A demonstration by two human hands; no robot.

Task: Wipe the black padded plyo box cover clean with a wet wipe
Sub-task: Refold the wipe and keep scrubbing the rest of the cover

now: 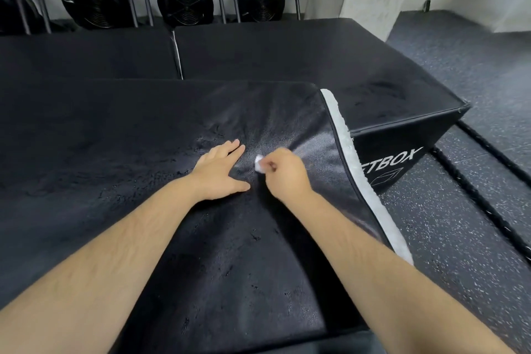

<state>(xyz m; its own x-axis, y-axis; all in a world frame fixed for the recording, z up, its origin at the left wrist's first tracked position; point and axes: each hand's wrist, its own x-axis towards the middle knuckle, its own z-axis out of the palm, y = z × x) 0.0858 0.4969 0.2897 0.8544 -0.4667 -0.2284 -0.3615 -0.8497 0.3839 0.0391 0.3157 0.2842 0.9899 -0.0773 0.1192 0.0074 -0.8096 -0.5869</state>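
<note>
- My right hand (283, 171) pinches a balled wet wipe (259, 164) against the black cover (143, 138), near its white-trimmed right edge.
- My left hand (219, 171) lies flat beside it, fingers straight.
- Most of the wipe is hidden inside my fist.

Dim, even indoor light from above. A pale sheen glares on the cover (301, 135) near its right edge, and the wipe (259, 164) blows out white. Soft shadow lies under the right hand (287, 172). Wide-angle bending curves the far box (287, 46) and floor (474, 210); fine detail is soft throughout
</note>
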